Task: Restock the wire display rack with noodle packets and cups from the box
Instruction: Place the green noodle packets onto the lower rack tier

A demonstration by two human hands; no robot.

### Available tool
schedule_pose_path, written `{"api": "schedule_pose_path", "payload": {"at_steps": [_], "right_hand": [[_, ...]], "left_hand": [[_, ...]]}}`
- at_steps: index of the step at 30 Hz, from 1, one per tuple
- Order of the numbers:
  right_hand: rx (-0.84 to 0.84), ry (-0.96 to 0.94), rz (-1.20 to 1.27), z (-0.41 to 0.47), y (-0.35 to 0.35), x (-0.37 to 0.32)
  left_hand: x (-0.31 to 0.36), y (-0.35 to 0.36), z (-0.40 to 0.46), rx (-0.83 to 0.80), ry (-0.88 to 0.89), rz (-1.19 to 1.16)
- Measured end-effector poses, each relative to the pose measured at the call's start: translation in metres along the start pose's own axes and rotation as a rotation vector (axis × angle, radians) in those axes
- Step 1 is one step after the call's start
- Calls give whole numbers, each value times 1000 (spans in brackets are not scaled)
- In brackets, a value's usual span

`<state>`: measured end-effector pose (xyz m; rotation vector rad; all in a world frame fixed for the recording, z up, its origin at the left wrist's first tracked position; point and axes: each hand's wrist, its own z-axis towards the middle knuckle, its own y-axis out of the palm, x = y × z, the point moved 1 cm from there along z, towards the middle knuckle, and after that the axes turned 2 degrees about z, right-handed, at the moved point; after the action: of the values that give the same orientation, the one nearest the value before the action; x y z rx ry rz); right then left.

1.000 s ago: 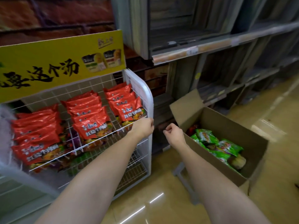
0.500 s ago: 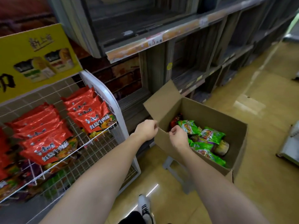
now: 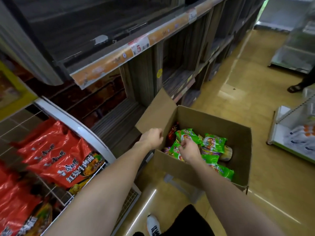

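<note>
The cardboard box [image 3: 201,169] is sitting open on the floor, one flap [image 3: 156,111] tilting up toward the wooden shelving [image 3: 179,65], green noodle packets [image 3: 214,142] lying flat inside beside a cup [image 3: 226,153]. The wire display rack [image 3: 76,126] is standing left, holding red packets [image 3: 56,155]. The right hand [image 3: 189,150] is pinching a green packet; the left hand [image 3: 151,137] is hovering, loosely curled, holding nothing, at the box's near corner.

Rack [image 3: 75,126]: far left, packets [image 3: 56,155] on its shelf.
Box [image 3: 201,174]: on the floor right of the rack, flap [image 3: 156,111] raised on its left side.
Noodles [image 3: 214,142]: inside the box, a cup [image 3: 226,152] among them.
Shelving [image 3: 153,53]: behind rack and box.
Left hand [image 3: 151,137]: at the box's left edge.
Right hand [image 3: 189,150]: inside the box, on the noodles.
</note>
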<state>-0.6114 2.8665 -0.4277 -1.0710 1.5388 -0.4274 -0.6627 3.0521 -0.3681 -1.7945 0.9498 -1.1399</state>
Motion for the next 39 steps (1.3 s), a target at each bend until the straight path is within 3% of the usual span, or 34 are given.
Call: {"api": "schedule_pose_path", "payload": {"at_steps": [11,18,22,25,34,39], "right_hand": [[-120,43,39,73,33,-3],[-340,83,11,134,70,0],[-441,110,-4,164,86,-1],[-498,146,6,185,98,-3],[-585,154,-158,226,125,15],[-613,157,-159,236,136,16]], "left_hand": [[-11,16,73,-47,41,57],[-9,27,123,-252,28,172],[-10,27,147,-187,5,238],[-11,28,164,-139,71,336],[-14,26,191,-227,232,521],[-13,37,199,-171,376,560]]}}
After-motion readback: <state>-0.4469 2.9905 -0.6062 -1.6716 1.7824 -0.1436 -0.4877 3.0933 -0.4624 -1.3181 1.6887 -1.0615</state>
